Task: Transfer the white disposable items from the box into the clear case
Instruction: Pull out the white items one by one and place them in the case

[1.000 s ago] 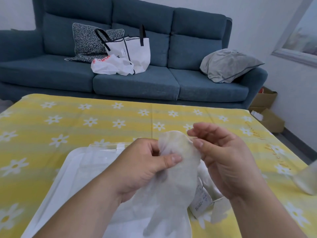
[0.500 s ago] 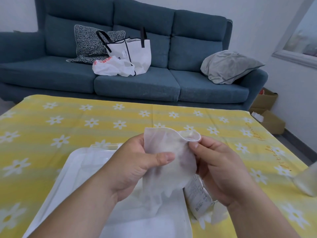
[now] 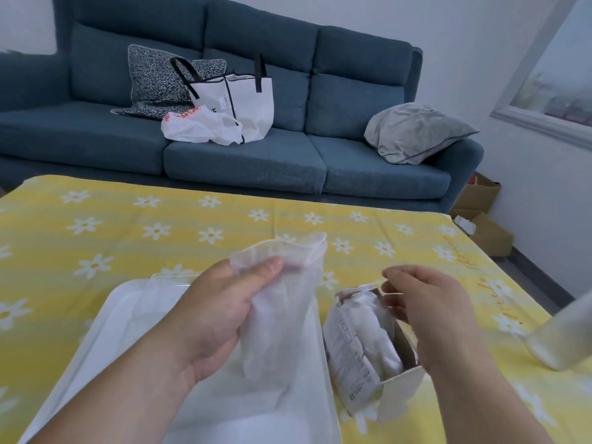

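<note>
Lower centre: translucent white disposable glove (image 3: pixel 282 315) in left hand's (image 3: pixel 217 318) grip over clear plastic case (image 3: pixel 128 302); right hand (image 3: pixel 426 309) at open white cardboard box's (image 3: pixel 349 347) rim, hold unclear.

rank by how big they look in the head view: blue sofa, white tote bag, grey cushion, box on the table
1. blue sofa
2. box, enlarged by nearness to the camera
3. grey cushion and white tote bag look alike

Both forearms bare, reaching forward, hands apart.
Left hand (image 3: pixel 221 315) grips a glove (image 3: pixel 282 318), thumb pressed across its front, fingers curled behind. Right hand (image 3: pixel 426 302) is palm down, fingers loosely curled, index foremost.
</note>
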`<state>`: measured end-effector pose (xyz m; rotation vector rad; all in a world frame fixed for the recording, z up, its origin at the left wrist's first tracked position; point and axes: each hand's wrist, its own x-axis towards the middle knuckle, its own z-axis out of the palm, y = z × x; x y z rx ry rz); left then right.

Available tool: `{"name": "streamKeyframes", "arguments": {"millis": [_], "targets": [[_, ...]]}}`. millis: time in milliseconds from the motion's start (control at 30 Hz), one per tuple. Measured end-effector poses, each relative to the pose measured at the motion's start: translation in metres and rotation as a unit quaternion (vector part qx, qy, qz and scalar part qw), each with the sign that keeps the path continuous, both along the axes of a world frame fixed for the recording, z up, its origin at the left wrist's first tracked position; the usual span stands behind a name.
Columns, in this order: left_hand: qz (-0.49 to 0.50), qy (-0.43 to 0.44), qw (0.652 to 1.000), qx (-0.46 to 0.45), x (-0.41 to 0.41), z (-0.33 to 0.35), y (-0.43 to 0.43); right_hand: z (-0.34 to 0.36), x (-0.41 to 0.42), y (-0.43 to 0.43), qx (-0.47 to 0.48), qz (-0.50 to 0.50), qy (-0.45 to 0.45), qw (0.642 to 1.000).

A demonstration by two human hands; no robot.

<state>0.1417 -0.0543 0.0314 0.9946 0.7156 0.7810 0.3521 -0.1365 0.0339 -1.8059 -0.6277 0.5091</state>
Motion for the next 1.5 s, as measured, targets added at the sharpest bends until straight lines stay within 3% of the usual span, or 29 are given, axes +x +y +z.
{"name": "streamKeyframes", "arguments": {"millis": [133, 233, 367, 733, 1200, 1500], "targets": [[0.038, -0.04, 0.998, 0.009, 0.003, 0.003, -0.001, -0.014, 0.009, -0.001, -0.186, -0.002, -0.141, 0.972], [0.039, -0.038, 0.998, 0.012, 0.005, 0.003, -0.003, -0.023, 0.008, 0.002, -0.271, 0.026, -0.209, 0.939], [0.034, -0.031, 0.999, 0.019, 0.006, 0.002, -0.004, -0.034, 0.009, 0.009, -0.307, 0.023, -0.279, 0.91], [0.038, -0.025, 0.999, 0.01, 0.003, 0.003, -0.004, -0.045, 0.003, 0.016, -0.394, 0.017, -0.307, 0.866], [0.045, -0.009, 0.999, 0.01, 0.014, 0.003, -0.007, 0.002, 0.013, -0.01, -0.193, -0.036, -0.317, 0.928], [0.071, 0.018, 0.997, 0.0, 0.019, -0.006, -0.005, 0.009, 0.015, -0.017, -0.084, -0.029, -0.327, 0.941]]}}
